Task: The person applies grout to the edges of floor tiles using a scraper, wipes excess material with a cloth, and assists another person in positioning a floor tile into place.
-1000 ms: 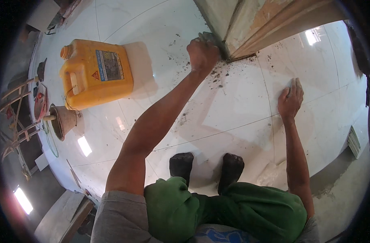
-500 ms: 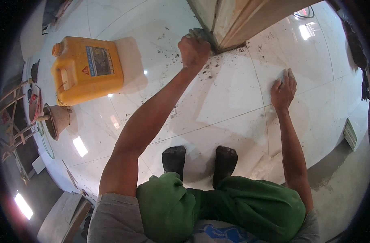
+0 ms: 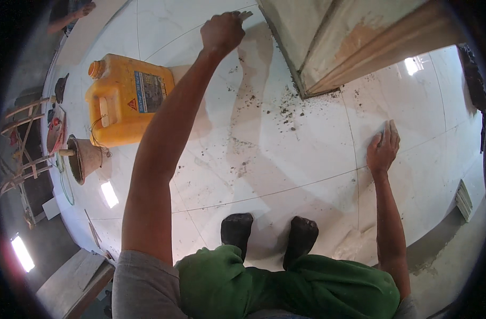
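Upper centre, the curled left hand (image 3: 221, 35) has a narrow grip, contents unclear; right of centre, the right hand (image 3: 383, 148) rests straight-fingered on glossy white floor tiles (image 3: 301, 154). Central dark, loose crumbs (image 3: 286, 114) below the beige, sharp-edged column (image 3: 293, 37) suggest unfinished work.

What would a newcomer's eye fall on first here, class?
Probably the yellow jug, on the white floor at left. Next, the dark crumbs scattered by the pillar, above centre. The left hand, near the top edge, also stands out.
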`<action>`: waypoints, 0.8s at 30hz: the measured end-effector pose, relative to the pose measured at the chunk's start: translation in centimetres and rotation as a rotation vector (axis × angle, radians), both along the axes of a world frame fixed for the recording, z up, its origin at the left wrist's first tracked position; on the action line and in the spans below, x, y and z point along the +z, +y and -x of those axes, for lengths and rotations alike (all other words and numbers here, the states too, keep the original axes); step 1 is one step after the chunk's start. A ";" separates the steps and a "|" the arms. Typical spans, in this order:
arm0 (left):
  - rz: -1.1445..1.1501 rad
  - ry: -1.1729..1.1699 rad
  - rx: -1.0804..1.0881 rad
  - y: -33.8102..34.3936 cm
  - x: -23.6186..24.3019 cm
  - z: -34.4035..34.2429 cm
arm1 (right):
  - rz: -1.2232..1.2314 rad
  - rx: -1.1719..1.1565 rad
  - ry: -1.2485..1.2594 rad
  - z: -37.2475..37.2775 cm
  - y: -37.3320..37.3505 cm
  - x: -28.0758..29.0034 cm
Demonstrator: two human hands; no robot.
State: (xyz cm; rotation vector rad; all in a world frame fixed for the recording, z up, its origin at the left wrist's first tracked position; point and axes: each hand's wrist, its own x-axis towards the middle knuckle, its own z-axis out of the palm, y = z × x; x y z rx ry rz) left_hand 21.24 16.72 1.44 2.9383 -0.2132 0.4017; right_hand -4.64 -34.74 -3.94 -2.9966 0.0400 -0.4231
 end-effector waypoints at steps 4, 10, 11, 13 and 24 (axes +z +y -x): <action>-0.106 0.103 0.097 0.0 0.1 -4.7 | -0.003 -0.001 0.001 0.1 0.0 0.1; -0.144 0.156 0.059 -2.0 -2.8 -6.5 | -0.026 -0.003 0.038 0.0 -0.1 0.6; -0.146 0.152 0.062 -1.5 -3.8 -6.5 | -0.032 -0.002 0.028 -0.1 0.2 0.5; -0.073 0.023 0.037 -1.4 -5.0 -6.1 | -0.034 -0.002 0.024 -0.2 0.2 0.3; -0.119 0.260 -0.057 -5.8 -1.7 2.2 | -0.011 -0.028 0.027 0.0 -0.3 0.5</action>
